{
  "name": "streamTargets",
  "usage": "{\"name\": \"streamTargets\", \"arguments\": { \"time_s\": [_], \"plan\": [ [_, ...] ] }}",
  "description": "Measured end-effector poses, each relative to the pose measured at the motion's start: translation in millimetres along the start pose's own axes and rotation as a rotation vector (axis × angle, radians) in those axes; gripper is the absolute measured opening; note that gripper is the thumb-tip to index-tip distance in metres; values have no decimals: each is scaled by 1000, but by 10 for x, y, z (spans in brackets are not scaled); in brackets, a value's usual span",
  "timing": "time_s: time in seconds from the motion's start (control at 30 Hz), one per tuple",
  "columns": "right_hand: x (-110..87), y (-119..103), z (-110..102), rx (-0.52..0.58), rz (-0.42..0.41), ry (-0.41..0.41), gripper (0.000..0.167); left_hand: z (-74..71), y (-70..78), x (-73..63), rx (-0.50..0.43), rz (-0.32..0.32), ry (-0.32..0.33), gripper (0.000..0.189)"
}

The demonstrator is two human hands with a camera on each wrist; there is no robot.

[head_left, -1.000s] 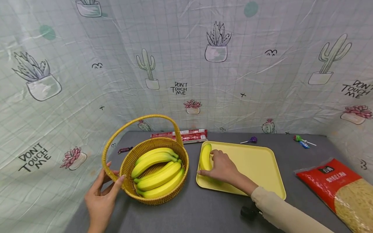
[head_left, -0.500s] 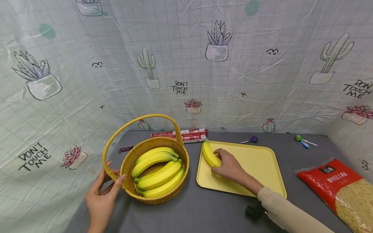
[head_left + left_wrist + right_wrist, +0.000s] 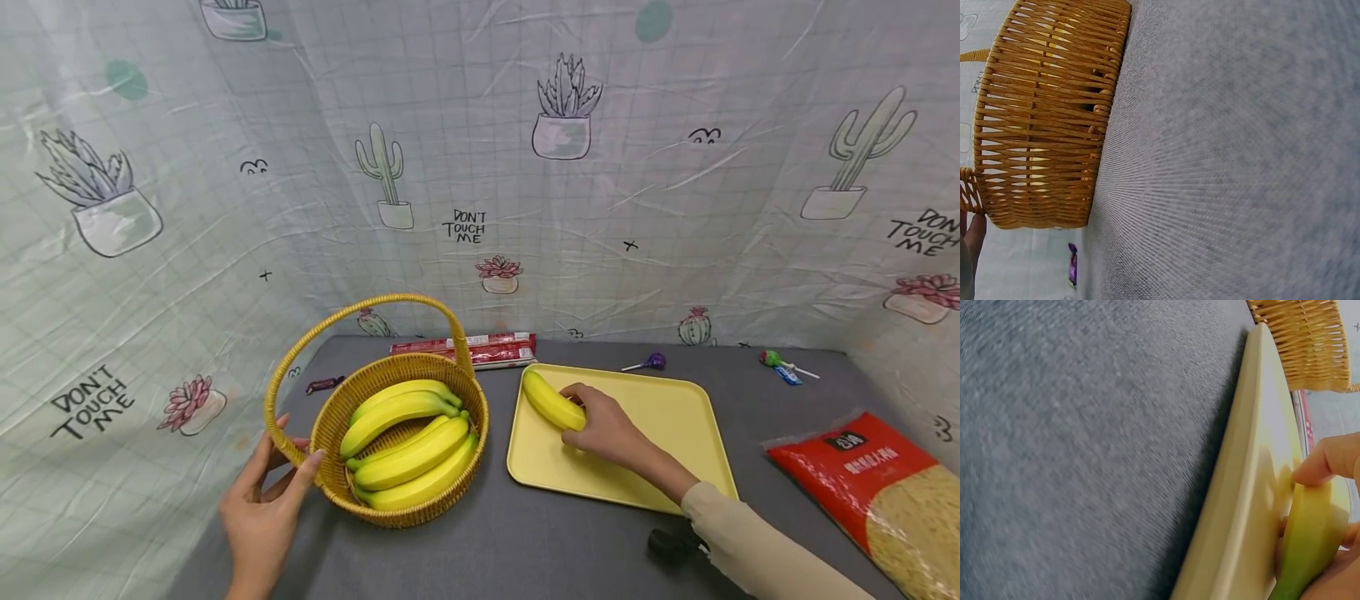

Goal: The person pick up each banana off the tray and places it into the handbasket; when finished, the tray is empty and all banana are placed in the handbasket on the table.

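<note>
My right hand (image 3: 609, 432) grips a single yellow banana (image 3: 549, 402) by its nearer end, over the left part of a yellow tray (image 3: 667, 433). In the right wrist view the thumb presses on the banana (image 3: 1311, 531), whose green tip points down the frame, close over the tray. At the left, my left hand (image 3: 262, 508) holds a woven basket (image 3: 408, 518) where its tall handle meets the rim, thumb in front and fingers behind. Several bananas (image 3: 412, 454) lie inside the basket. The left wrist view shows the basket's wall (image 3: 1041, 125) standing on the grey cloth.
Red and white packets (image 3: 498, 348) lie behind the basket. A purple lollipop (image 3: 654, 362) and a green one (image 3: 771, 358) are at the back, and a small dark-wrapped sweet (image 3: 324, 385) is left of the basket. A red bag of pasta (image 3: 862, 475) rests at the right.
My right hand has shifted right with the banana, which has turned from nearly upright in view to slanting down to the right. The left hand and basket stay put.
</note>
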State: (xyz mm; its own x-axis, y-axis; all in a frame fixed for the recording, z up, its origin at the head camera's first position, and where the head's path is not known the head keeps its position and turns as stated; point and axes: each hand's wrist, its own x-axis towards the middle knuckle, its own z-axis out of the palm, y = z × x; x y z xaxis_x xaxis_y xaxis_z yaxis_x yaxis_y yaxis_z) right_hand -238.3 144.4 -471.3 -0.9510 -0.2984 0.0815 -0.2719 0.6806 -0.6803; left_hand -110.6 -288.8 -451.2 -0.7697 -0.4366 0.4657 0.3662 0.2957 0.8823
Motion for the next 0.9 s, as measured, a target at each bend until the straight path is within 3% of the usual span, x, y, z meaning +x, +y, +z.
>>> {"name": "streamTargets", "arguments": {
  "time_s": [0.23,0.7,0.9],
  "plan": [
    [-16,31,-96,33,-3,-16,64,5,1,11,8,19,-6,64],
    [-58,-82,-368,95,-118,-30,61,-14,-17,5,14,28,-13,66],
    [-60,-195,-462,96,-150,-53,60,-15,-18,7,13,-6,-13,65]
  ]
}}
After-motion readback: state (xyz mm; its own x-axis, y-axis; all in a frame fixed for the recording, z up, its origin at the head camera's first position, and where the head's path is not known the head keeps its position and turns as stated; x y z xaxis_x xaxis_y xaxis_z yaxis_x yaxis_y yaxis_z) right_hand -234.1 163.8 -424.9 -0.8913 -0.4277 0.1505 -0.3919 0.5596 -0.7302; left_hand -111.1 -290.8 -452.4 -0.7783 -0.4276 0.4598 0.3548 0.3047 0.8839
